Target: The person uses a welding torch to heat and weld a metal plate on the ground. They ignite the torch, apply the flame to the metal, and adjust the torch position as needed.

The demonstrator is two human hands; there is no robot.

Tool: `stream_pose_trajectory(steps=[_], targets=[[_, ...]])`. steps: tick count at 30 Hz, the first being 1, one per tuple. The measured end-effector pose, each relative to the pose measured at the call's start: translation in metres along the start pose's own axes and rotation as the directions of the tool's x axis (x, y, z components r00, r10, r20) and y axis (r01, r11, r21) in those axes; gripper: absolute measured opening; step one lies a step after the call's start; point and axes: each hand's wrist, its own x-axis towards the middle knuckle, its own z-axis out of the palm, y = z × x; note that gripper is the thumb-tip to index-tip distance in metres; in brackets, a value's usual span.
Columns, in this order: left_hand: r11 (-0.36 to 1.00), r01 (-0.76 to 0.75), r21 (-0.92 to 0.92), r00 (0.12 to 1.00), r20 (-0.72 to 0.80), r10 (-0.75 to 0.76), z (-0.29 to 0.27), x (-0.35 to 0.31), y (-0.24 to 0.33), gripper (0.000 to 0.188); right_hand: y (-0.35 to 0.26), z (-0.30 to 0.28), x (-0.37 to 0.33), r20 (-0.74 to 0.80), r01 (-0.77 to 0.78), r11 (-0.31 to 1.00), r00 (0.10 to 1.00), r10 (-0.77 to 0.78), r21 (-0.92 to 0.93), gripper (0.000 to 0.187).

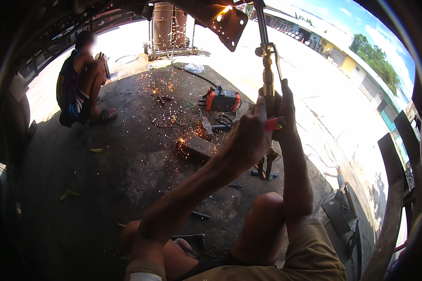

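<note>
As the brass torch (268,77) points toward twelve o'clock, our left hand (249,133) and right hand (284,114) clasp its lower body; it should handle stiff and heavy, best held there.

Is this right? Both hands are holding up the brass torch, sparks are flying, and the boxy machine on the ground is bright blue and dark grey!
Almost! The boxy machine on the ground is orange-red and dark grey, not blue, as the head view shows. The rest is right: the left hand and right hand hold up the brass torch, and sparks are flying.
</note>
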Motion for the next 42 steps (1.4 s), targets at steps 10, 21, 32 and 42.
stream_pose_trajectory(steps=[10,21,32,42], targets=[[0.997,0.034,-0.07,0.998,0.058,-0.03,0.005,0.002,0.01,0.042,-0.021,-0.014,0.002,0.005,-0.03,0.991,1.0,0.031,-0.13,0.073],[0.996,-0.028,-0.089,1.0,0.007,0.029,0.015,0.006,0.004,0.049,-0.029,-0.018,0.004,0.006,-0.018,0.986,1.0,0.019,-0.166,0.072],[0.968,0.248,-0.04,0.966,0.081,-0.244,-0.002,0.008,-0.005,0.027,0.066,-0.03,-0.026,0.103,0.434,0.515,0.828,-0.551,-0.739,0.024],[0.98,0.156,-0.121,0.942,-0.279,-0.184,0.044,-0.035,-0.061,0.023,0.111,-0.048,-0.017,0.182,0.372,0.377,0.873,-0.453,-0.848,0.059]])
